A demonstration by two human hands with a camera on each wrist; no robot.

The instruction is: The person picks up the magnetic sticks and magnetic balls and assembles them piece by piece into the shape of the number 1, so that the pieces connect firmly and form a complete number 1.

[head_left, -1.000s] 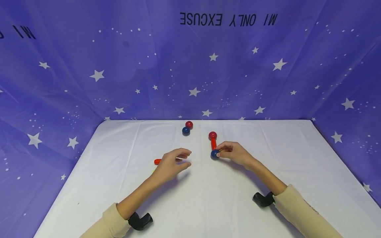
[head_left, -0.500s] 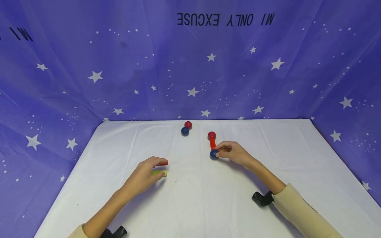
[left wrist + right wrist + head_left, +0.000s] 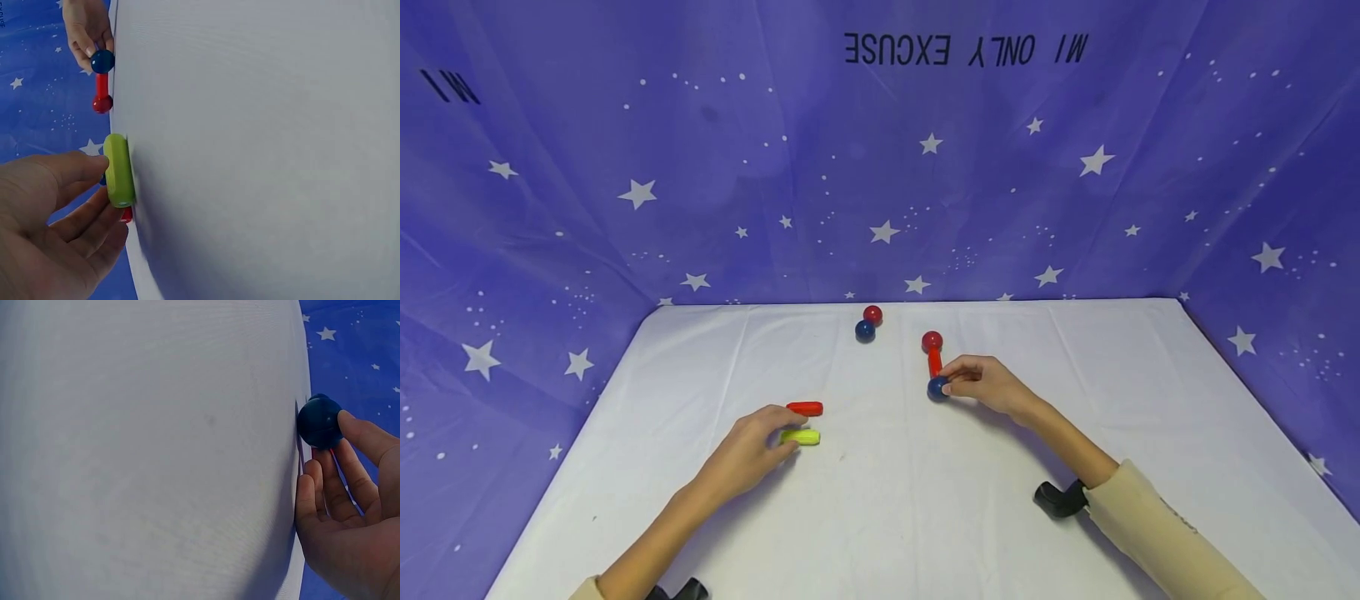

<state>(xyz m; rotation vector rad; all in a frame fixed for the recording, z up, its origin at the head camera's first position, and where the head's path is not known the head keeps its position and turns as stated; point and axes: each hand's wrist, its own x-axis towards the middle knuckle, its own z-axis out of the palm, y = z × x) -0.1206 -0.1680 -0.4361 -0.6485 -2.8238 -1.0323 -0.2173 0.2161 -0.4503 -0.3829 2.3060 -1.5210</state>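
Observation:
In the head view my left hand (image 3: 747, 452) reaches around a yellow-green stick (image 3: 805, 437), thumb by its near side and fingers spread over its far side. In the left wrist view the thumb tip lies right at the yellow-green stick (image 3: 119, 170). A red stick (image 3: 806, 408) lies just beyond it, beside the index finger. My right hand (image 3: 988, 386) pinches a blue ball (image 3: 937, 389) between thumb and fingers. This ball sits at the near end of another red stick (image 3: 935, 362), whose far end meets a red ball (image 3: 932, 341). The right wrist view shows the pinched blue ball (image 3: 320, 424) up close.
Toward the back edge of the white-covered table (image 3: 1045, 333), a second blue ball (image 3: 865, 332) and a second red ball (image 3: 872, 315) sit close together. A purple star-printed cloth (image 3: 820, 167) rises behind and at both sides.
My left hand has drawn back toward the left and nearer, bringing the yellow-green and red sticks into view. The right hand keeps its pinch on the blue ball.

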